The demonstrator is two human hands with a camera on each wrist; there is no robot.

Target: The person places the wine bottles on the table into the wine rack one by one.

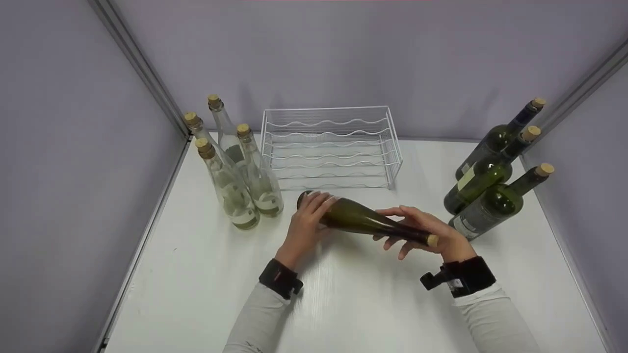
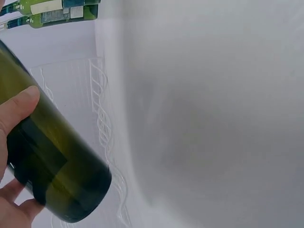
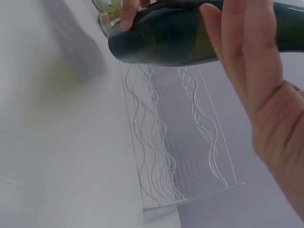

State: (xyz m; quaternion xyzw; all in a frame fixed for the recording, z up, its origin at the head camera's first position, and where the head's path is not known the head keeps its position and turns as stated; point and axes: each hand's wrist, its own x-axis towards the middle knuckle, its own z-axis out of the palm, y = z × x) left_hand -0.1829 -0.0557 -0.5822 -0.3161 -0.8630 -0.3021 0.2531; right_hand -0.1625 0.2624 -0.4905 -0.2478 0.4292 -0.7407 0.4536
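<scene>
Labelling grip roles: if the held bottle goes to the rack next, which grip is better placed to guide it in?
The left grip, probably: it holds the bottle near its base and looks nearer the rack in the head view. The right grip is open by the neck, farther off.

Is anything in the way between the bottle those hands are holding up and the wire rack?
Nothing visible is in the way. The corked green wine bottle is just in front of the wire rack. The four clear bottles stand left of the rack and the three other green bottles stand right, not between.
</scene>
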